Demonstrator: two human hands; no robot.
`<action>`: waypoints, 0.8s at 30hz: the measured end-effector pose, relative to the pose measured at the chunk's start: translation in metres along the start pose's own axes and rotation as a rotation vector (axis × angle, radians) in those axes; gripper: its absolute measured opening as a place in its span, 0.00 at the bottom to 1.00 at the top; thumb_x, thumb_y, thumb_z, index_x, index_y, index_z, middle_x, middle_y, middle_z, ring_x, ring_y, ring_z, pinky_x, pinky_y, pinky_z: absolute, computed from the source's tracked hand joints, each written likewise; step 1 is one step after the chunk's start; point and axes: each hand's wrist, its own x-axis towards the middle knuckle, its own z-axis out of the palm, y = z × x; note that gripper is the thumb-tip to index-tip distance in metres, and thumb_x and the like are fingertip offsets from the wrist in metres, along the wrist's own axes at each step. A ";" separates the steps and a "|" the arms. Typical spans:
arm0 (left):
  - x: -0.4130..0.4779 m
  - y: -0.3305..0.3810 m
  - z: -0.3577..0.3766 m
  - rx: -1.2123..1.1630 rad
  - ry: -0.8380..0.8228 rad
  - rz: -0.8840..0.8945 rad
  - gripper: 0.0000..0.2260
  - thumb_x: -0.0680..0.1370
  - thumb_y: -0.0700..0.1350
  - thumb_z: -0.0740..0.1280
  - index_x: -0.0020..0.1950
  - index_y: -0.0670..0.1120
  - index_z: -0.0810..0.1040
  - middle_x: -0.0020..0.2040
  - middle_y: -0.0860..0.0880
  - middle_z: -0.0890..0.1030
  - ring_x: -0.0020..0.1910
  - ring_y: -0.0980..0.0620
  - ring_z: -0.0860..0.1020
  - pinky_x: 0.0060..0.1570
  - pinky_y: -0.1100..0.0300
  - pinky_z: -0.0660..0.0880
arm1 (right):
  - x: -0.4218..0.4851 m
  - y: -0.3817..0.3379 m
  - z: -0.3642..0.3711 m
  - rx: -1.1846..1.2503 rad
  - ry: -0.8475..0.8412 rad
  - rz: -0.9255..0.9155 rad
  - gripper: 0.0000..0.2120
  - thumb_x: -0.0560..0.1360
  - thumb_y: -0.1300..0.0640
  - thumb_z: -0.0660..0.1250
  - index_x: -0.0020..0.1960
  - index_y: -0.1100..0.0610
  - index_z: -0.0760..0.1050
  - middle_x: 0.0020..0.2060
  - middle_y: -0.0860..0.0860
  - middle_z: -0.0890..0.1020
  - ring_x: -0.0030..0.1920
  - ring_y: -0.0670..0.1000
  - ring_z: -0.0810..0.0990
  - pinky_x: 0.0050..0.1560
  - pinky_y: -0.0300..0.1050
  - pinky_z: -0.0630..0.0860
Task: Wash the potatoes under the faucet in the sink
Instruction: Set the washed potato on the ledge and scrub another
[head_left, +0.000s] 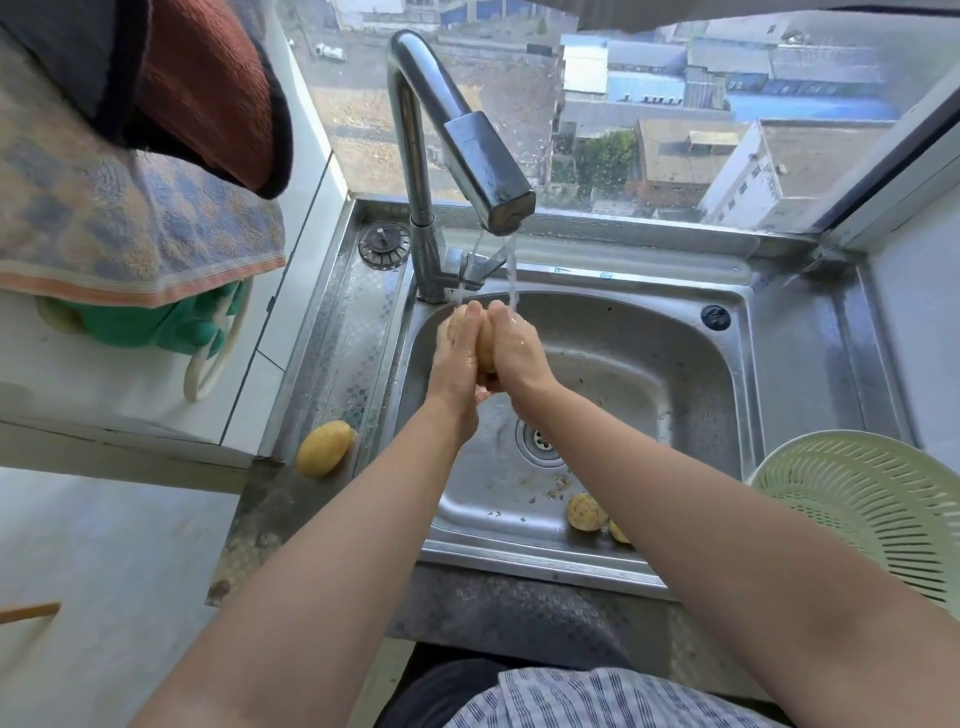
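My left hand (457, 358) and my right hand (517, 353) are pressed together around one yellow potato (486, 347), held over the steel sink (691, 364). Water runs from the chrome faucet (478, 156) onto my right fingertips. A second potato (586, 512) lies in the basin near the front wall, with another potato (618, 531) half hidden behind my right forearm. A clean-looking potato (324, 448) rests on the sink's left ledge.
A pale green colander (862, 514) stands at the right of the sink. The drain (540, 441) is open in the basin floor. Towels (130, 218) hang at the upper left over a green item. A window runs behind the faucet.
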 end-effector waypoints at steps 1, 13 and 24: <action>0.002 0.001 0.001 0.001 0.025 0.000 0.21 0.77 0.58 0.65 0.66 0.48 0.72 0.57 0.45 0.80 0.52 0.48 0.80 0.36 0.58 0.79 | -0.001 0.000 -0.003 -0.019 0.004 0.011 0.19 0.83 0.49 0.49 0.44 0.58 0.72 0.34 0.53 0.75 0.31 0.50 0.74 0.29 0.38 0.69; 0.007 -0.004 0.043 -0.113 0.106 -0.169 0.11 0.80 0.50 0.58 0.42 0.47 0.74 0.43 0.45 0.82 0.41 0.43 0.80 0.41 0.53 0.80 | -0.010 0.009 -0.051 -0.017 -0.100 0.231 0.18 0.83 0.47 0.43 0.46 0.51 0.69 0.23 0.53 0.68 0.18 0.47 0.63 0.21 0.34 0.59; 0.018 0.010 -0.004 -0.082 0.335 -0.028 0.15 0.81 0.51 0.62 0.39 0.48 0.81 0.42 0.49 0.83 0.45 0.46 0.82 0.35 0.60 0.75 | -0.018 0.007 -0.020 -0.189 -0.324 -0.040 0.13 0.81 0.45 0.59 0.50 0.55 0.71 0.32 0.54 0.72 0.27 0.47 0.68 0.24 0.37 0.64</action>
